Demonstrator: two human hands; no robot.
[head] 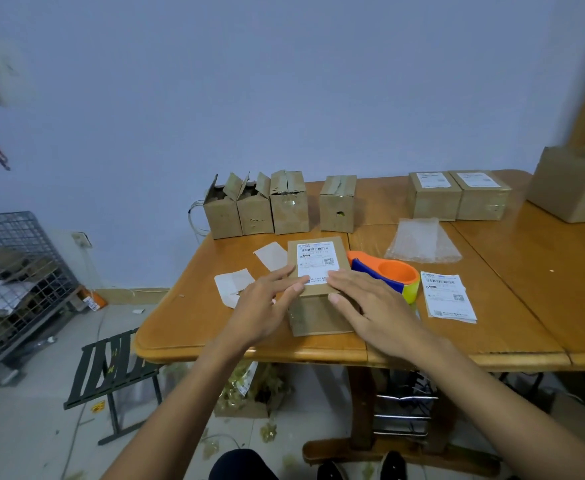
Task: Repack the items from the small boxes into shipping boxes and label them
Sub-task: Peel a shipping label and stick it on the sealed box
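A wooden table (526,289) stands against a pale wall (284,81) over a light floor (24,427). A wire cage (14,271) sits on the floor off to the left, and a dark folding stool (111,368) stands just beside the table's near left corner.

Near the near edge, left of the middle, sits the shipping box (318,318), closed, with a white label (315,263) on its top. The left hand (266,306) and right hand (370,306) both lie flat on the near end of that top, fingers straight, pressing and gripping nothing. Their fingertips touch the label's near edge.

Along the far edge at the left corner stand three small boxes (254,211) side by side. The two on the left have raised flaps and I cannot make out their contents; the third is taped. A fourth small box (337,204), taped shut, stands apart to their right. Further right along that edge, two labelled boxes (457,199) touch each other. A larger carton (575,192) occupies the far right corner.

A tape dispenser (388,275) lies just right of the shipping box. A sheet of bubble wrap (422,242) lies behind the dispenser, and loose labels (448,296) lie to its right. Two backing papers (235,284) lie left of the box.
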